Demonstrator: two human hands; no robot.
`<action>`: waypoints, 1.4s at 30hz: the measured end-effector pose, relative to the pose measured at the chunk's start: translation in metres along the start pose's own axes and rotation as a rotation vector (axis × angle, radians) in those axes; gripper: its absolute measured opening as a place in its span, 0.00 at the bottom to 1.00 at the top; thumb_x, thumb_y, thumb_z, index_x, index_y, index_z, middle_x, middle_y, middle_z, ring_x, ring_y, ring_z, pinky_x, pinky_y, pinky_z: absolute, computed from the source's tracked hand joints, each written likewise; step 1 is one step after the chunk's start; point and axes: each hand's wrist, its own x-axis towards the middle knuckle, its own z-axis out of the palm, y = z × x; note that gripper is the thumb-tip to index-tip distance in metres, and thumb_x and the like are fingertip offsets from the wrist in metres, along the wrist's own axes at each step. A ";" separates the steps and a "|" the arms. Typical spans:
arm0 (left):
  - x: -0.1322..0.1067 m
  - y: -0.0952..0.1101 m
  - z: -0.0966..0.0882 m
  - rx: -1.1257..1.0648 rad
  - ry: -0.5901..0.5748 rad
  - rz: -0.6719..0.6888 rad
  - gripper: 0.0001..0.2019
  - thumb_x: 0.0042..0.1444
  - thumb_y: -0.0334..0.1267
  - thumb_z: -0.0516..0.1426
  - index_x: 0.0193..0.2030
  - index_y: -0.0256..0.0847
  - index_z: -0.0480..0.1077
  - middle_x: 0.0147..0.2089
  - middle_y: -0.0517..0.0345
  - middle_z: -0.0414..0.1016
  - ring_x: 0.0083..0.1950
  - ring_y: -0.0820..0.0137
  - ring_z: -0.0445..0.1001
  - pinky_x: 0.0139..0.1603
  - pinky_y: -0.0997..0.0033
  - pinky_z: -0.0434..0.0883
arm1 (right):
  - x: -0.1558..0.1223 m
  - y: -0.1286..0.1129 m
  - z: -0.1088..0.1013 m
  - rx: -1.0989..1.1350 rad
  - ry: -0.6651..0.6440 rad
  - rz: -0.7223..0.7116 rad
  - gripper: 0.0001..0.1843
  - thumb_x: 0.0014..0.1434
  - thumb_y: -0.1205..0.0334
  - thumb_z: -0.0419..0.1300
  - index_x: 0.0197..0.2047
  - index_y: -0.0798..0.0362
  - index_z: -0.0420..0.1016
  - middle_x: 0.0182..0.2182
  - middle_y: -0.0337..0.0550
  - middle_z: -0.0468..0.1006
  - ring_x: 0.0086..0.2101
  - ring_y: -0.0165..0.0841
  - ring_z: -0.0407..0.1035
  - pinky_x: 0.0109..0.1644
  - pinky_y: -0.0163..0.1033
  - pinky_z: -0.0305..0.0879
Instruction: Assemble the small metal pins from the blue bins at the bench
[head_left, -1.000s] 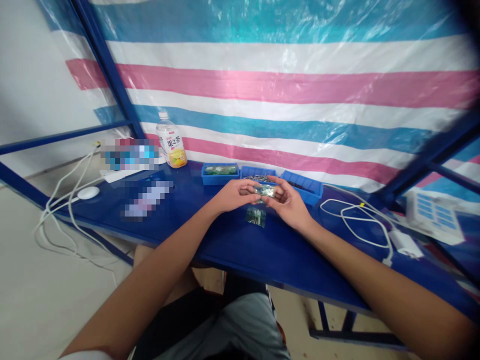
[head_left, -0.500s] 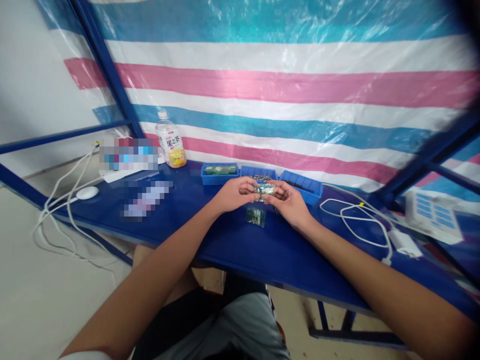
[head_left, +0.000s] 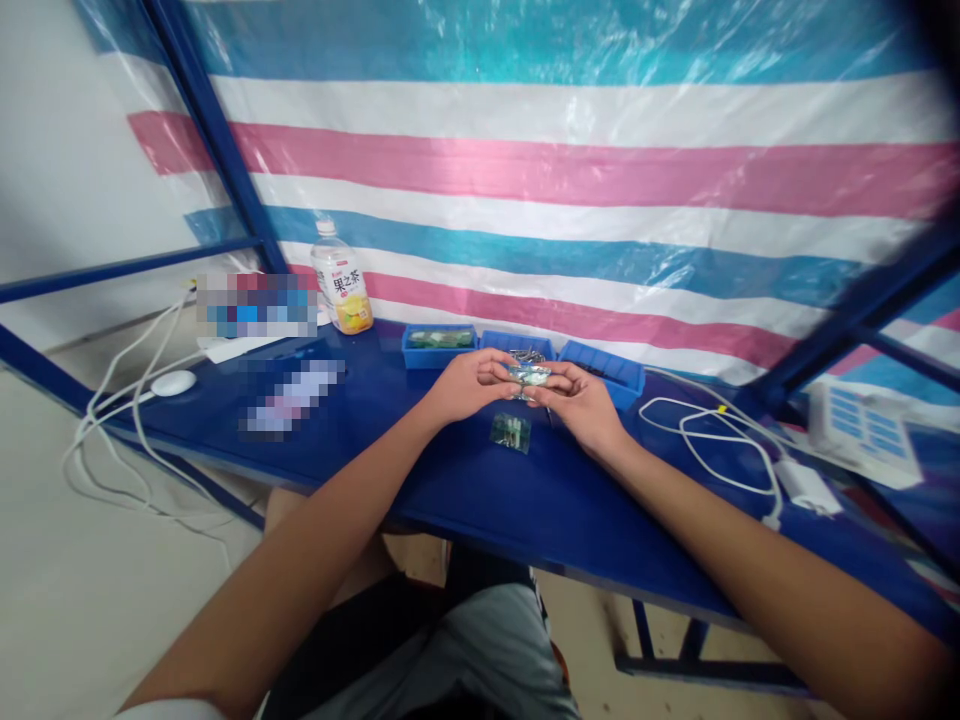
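Clamping opposite ends of a small shiny packet (head_left: 528, 376), the worker's left hand (head_left: 469, 386) and right hand (head_left: 586, 402) hold it above the blue tabletop (head_left: 465, 490), before the middle blue bin (head_left: 493, 342). A greenish packet (head_left: 510, 433) lies flat nearer the worker.

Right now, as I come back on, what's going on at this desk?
A person is holding a small shiny packet between the fingertips of the left hand and right hand. A green packet lies on the desk, just nearer the person. Three blue bins stand in a row behind the hands, and a bottle stands upright further left.
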 end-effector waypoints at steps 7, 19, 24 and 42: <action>0.002 -0.006 -0.002 0.038 0.009 -0.029 0.24 0.50 0.40 0.75 0.51 0.36 0.76 0.40 0.53 0.83 0.41 0.68 0.83 0.45 0.65 0.77 | 0.001 0.001 -0.002 -0.012 0.014 -0.007 0.32 0.45 0.48 0.83 0.49 0.48 0.78 0.35 0.40 0.88 0.33 0.37 0.81 0.46 0.47 0.80; 0.002 -0.011 -0.004 0.005 -0.065 -0.028 0.24 0.54 0.40 0.73 0.52 0.38 0.70 0.41 0.53 0.82 0.41 0.69 0.82 0.46 0.67 0.74 | 0.001 0.006 0.000 -0.045 -0.084 -0.037 0.28 0.51 0.50 0.81 0.51 0.48 0.80 0.40 0.41 0.86 0.36 0.35 0.79 0.43 0.44 0.80; 0.001 -0.009 -0.003 0.017 -0.080 -0.033 0.22 0.55 0.42 0.72 0.49 0.38 0.69 0.40 0.56 0.81 0.41 0.68 0.82 0.47 0.66 0.74 | 0.001 0.005 0.001 -0.040 -0.105 -0.045 0.26 0.53 0.47 0.78 0.50 0.47 0.79 0.39 0.41 0.86 0.40 0.38 0.80 0.44 0.44 0.80; 0.001 0.000 0.002 0.168 0.083 0.040 0.18 0.57 0.42 0.71 0.51 0.37 0.80 0.53 0.44 0.83 0.53 0.60 0.83 0.58 0.57 0.77 | 0.000 -0.004 0.001 -0.116 0.122 -0.091 0.22 0.55 0.44 0.76 0.38 0.46 0.71 0.29 0.36 0.79 0.27 0.34 0.73 0.33 0.43 0.77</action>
